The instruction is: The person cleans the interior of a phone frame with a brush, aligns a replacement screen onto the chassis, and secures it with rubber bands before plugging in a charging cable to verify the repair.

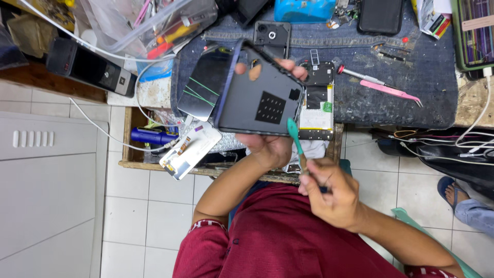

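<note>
Left hand [270,146] grips the dark phone back cover [260,100]; right hand [332,193] pinches a green pry tool [295,135] against its edge.

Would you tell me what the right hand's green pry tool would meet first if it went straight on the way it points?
Probably the lower edge of the dark phone back cover held by the left hand; the right hand aims the green pry tool there, though depth is unclear.

i hold the phone back panel [260,100] up in my left hand [270,146], over the near edge of the bench mat [411,98]. the detached screen [203,82] leans just left of it, touching its edge. my right hand [332,195] sits nearer me and to the right, its pry tool [295,135] tip at the panel's lower right corner. behind the panel lies an opened phone [319,103] (partly hidden); tweezers [392,91] lie to its right, a drawer [149,149] below left.
</note>
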